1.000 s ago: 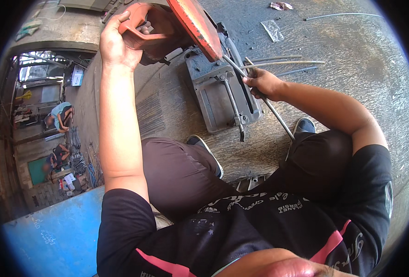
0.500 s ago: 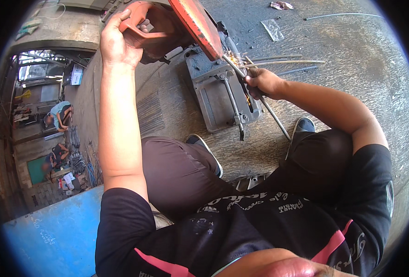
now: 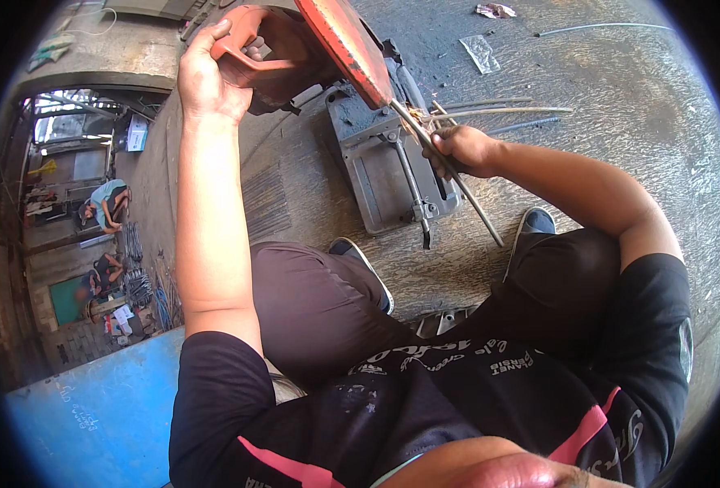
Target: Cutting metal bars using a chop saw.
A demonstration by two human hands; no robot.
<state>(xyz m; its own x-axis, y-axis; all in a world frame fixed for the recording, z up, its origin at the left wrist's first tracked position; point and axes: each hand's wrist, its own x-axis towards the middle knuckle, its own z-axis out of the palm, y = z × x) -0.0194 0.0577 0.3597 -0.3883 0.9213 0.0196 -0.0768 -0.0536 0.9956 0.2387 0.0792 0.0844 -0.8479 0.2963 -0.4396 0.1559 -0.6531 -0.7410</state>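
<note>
My left hand (image 3: 213,81) is wrapped round the orange loop handle (image 3: 246,55) of a chop saw. The saw's worn orange blade guard (image 3: 350,53) slants over its grey metal base (image 3: 376,183). My right hand (image 3: 469,150) is closed on a thin metal rod (image 3: 480,213) beside the base. The rod's upper end runs up to the lower edge of the guard, and its other end sticks out toward my right foot. A few sparks (image 3: 415,114) show just under the guard. The blade's contact with the rod is hidden.
Several loose rods (image 3: 514,110) lie right of the saw on the dusty floor. Beyond them are a clear plastic bag (image 3: 479,53) and a long thin rod (image 3: 604,26). A blue panel (image 3: 100,407) stands at lower left. Two people (image 3: 106,203) crouch far left.
The rod's free end has swung slightly left, and my right hand has shifted a little with it. Fewer sparks show near the guard. My left hand stays on the handle.
</note>
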